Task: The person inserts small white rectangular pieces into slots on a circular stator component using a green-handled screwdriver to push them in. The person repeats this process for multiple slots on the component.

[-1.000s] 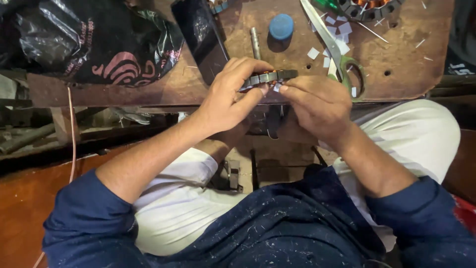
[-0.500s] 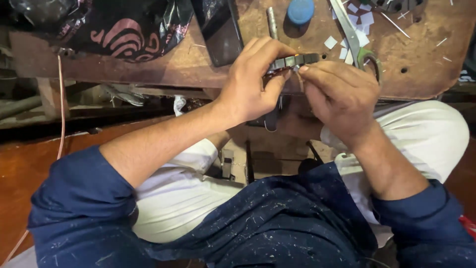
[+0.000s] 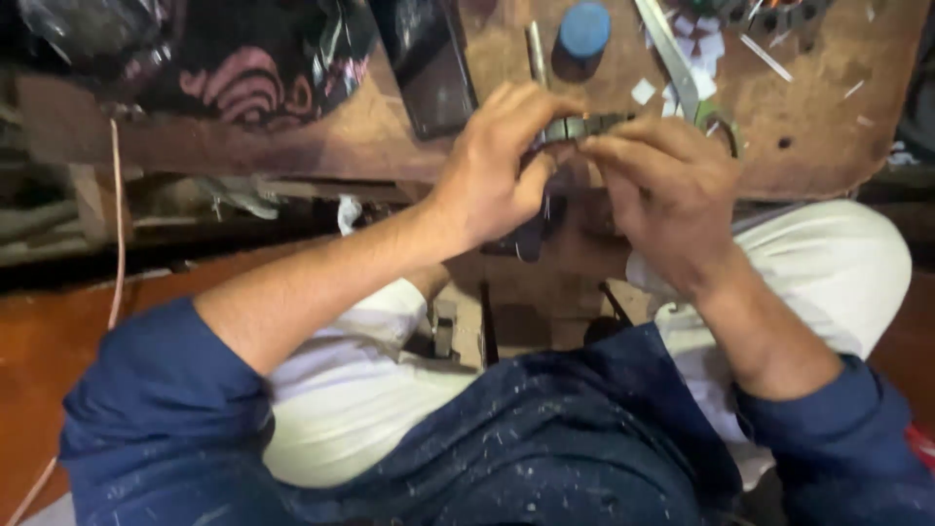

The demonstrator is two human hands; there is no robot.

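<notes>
Both hands meet over the near edge of a worn wooden workbench (image 3: 838,146), each pinching one end of a small dark metal piece (image 3: 581,127) that lies level between them. The left hand (image 3: 492,175) has its fingers curled over the left end of the piece, thumb underneath, closed tightly on it. The right hand (image 3: 672,190) grips the right end the same way, fingertips pressed down on top, so the piece is held from both sides just above the bench edge; what kind of part it is cannot be told, since the fingers cover most of it. Just beyond the hands, farther back on the bench, a blue round cap (image 3: 584,29) stands beside a thin metal rod (image 3: 536,49). To the right of the cap lies a pair of scissors (image 3: 682,68) with green handles, among scattered white paper scraps (image 3: 701,44). To the left of the rod lies a dark flat phone (image 3: 429,63), and farther left a black plastic bag (image 3: 243,58) with a pink swirl pattern. The person sits with white trousers (image 3: 838,263) and dark blue sleeves (image 3: 156,409) below the bench.
</notes>
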